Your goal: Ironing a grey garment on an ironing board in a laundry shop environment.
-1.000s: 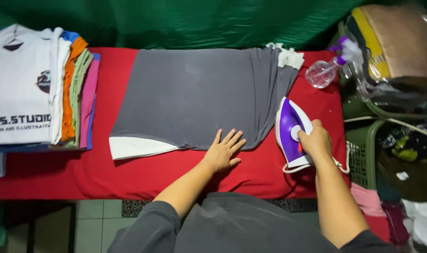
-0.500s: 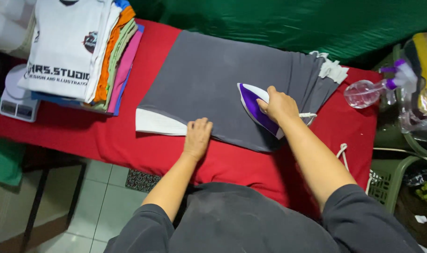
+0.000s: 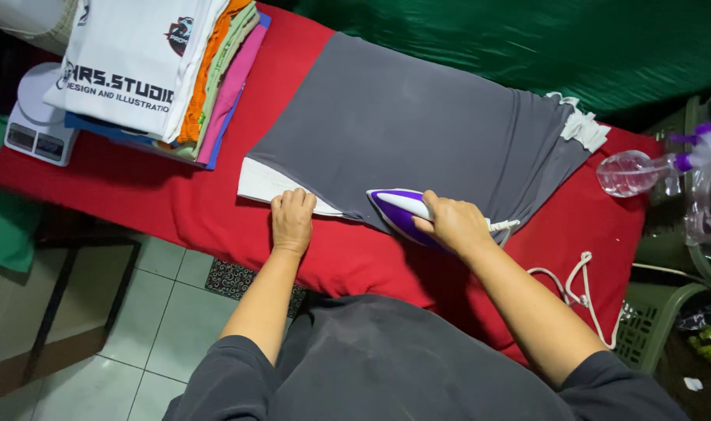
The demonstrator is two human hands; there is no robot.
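Right hand is closed around the iron; left hand, flat with fingers together, should keep the grey cloth tight ahead of the iron's tip.

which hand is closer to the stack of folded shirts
Left. The left hand presses the near edge of the grey garment, just below-right of the stack of folded shirts. The right hand grips the purple iron, farther right.

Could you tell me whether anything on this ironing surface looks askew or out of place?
Mostly tidy. The grey garment lies flat, but its far end is bunched into folds near the white label. The iron's white cord trails in loose loops over the red cover's edge. The spray bottle lies on its side.
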